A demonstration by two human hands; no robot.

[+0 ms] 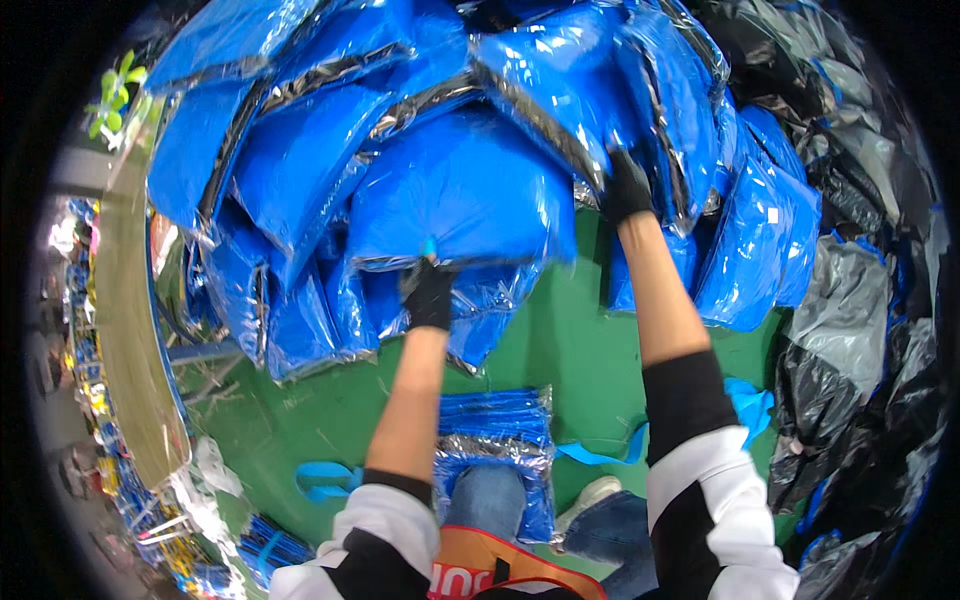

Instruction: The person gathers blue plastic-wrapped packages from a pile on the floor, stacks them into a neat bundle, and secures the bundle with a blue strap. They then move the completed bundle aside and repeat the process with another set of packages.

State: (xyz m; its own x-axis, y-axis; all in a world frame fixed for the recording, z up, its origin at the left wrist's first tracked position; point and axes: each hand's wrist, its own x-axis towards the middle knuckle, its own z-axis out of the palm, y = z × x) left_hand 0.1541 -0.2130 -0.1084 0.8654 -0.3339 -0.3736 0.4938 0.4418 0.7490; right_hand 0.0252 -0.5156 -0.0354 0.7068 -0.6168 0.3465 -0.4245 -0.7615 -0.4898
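My left hand [428, 295], in a black glove, pinches the near edge of a blue package in clear plastic wrap [465, 185]. The plastic creases toward the pinch, and a bit of light blue shows at the fingertips. Farther off to the right, my right hand [628, 188], gloved in black too, is closed at the lower corner of another wrapped blue package [555, 75] with a dark edge. Its fingertips are partly hidden between that package and an upright blue package [670, 110] beside it. Many similar packages are heaped around both hands.
Below my arms, a flat stack of blue packages [495, 415] lies on the green floor [570, 345] by my knee. Light-blue strap [605, 455] trails nearby. Black and grey plastic bags [850, 320] crowd the right side. A long pale board or bench [140, 330] borders the left.
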